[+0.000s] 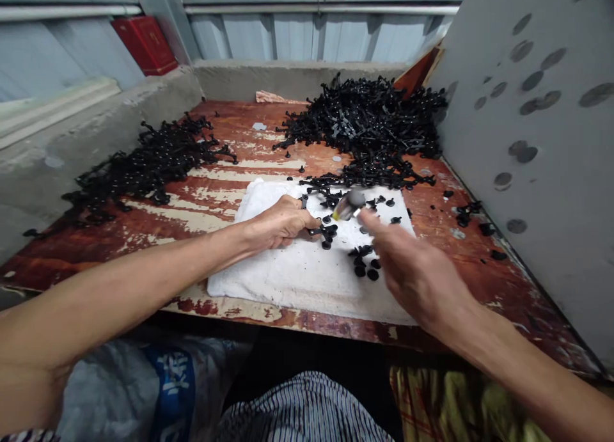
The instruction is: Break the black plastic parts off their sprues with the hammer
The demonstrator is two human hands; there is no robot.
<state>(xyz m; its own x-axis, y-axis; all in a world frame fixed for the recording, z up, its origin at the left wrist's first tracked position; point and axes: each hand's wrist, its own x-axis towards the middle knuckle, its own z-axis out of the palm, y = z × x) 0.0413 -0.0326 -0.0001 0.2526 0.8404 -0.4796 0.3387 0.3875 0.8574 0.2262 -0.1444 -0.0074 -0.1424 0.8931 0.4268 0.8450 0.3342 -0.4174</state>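
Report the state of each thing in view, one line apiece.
Left hand: closed on black part
Right hand: closed on blurred object
White cloth: spread out, strewn with black pieces
Tabletop: worn, finish patchy
Left pile: loosely heaped
Right pile: heaped, larger

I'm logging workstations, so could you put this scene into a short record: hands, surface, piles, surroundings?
Left hand: left hand grips a black part over the cloth
Right hand: right hand holds a tool, too blurred to identify
Surface: worn reddish table; white cloth at its near side, loose black pieces on it
Large pile: black parts, far right
Small pile: black parts, left
Surroundings: red box on the ledge, far left; spotted grey panel, right
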